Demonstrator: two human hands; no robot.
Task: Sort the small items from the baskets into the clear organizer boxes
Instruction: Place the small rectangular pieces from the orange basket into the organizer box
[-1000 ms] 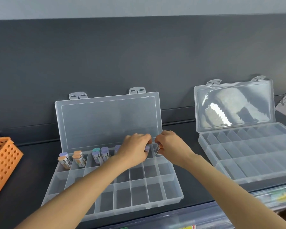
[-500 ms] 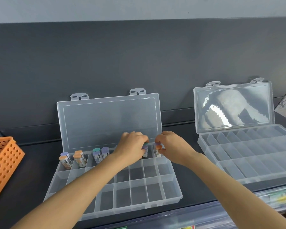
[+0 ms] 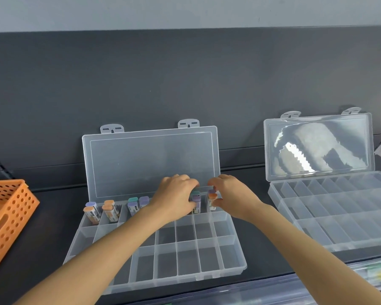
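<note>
- left hand (image 3: 174, 199) fingers curled onto a purple-capped tube (image 3: 196, 202), right hand (image 3: 231, 197) pinching an orange-capped tube (image 3: 212, 200).
- both tubes newly seated in the left organizer box (image 3: 187, 258) back row; release seems next.

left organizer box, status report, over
Hands: left hand pinching purple-capped tube, right hand pinching orange-capped tube. Both tubes in back row of left organizer box. Open lid close behind, nothing blocking.
</note>
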